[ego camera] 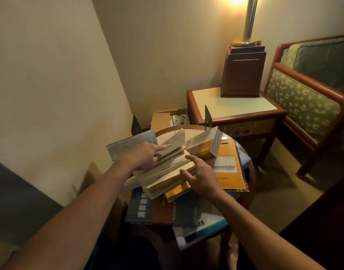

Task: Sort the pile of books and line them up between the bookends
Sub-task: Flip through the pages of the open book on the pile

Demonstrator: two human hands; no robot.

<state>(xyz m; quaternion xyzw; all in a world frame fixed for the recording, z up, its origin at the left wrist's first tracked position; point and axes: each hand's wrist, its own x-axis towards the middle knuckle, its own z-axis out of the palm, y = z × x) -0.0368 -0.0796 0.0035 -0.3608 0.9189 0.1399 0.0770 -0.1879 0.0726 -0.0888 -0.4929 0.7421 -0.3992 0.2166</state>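
Early in the sorting, the left hand (145, 156) pressed straight fingers on an open book (173, 151) while the right hand (202, 177) lay spread on the pile (147, 209); the book probably needed shutting next, then standing between the bookends (207, 118).

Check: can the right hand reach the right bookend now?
Probably yes. The right hand rests on the pile; the right bookend stands behind the yellow book, its top exposed.

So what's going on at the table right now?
A person is working through the book pile on the round table. The left hand presses on the pages of an open book atop the pile; the right hand rests open against that stack's edge. The left bookend and right bookend stand behind, with no books lined up between them yet.
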